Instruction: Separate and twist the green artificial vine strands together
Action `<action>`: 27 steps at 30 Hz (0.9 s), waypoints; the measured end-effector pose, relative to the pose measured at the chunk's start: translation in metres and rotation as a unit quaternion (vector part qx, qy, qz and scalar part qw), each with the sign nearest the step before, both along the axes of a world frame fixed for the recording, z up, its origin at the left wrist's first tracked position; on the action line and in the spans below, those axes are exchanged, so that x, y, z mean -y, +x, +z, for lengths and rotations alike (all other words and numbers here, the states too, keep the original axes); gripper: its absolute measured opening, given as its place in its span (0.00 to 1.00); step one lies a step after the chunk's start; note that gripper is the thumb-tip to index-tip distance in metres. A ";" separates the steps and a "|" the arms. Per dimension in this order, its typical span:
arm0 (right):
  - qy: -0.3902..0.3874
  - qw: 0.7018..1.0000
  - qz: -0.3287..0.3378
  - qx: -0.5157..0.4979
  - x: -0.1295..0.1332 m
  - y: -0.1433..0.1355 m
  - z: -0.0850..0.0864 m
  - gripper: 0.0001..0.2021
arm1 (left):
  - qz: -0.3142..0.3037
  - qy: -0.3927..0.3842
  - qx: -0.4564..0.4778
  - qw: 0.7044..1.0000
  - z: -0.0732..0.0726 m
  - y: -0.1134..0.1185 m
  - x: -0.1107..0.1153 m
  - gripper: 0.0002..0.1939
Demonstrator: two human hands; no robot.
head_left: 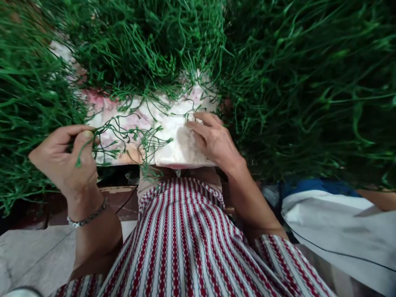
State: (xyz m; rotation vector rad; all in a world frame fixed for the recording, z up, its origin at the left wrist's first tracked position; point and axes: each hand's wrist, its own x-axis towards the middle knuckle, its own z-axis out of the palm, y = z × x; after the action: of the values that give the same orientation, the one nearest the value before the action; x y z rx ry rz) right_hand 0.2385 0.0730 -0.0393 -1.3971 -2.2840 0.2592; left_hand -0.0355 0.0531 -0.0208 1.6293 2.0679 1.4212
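Note:
My left hand (72, 154) pinches a small bunch of thin green stems (123, 132) between thumb and fingers. Their forked tips spread to the right over a pale, pink-stained work surface (175, 142), some hanging past its near edge. One short piece bends down over the thumb. On the right, my right hand (213, 138) is low over the same surface, its fingers slightly bent and apart. A loose green stem (179, 114) lies at its fingertips; whether they touch it is hard to make out.
Big heaps of the same stems surround the surface: a left heap (27, 103), a far heap (139, 41) and a right heap (309, 90). At lower right, a person's pale clothing (337, 222) shows beside a dark cable (340, 252). Pale floor tiles (37, 255) show at lower left.

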 end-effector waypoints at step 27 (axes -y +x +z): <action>-0.360 0.872 0.265 -0.198 0.094 0.028 -0.026 0.09 | -0.054 0.142 0.116 0.981 -0.013 0.017 -0.001 0.10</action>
State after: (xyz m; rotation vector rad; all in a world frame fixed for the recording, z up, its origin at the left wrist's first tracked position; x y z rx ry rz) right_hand 0.2663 -0.0207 -0.0651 -0.8157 -2.2316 1.5486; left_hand -0.0186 0.0536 -0.0337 1.5530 1.6861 1.8369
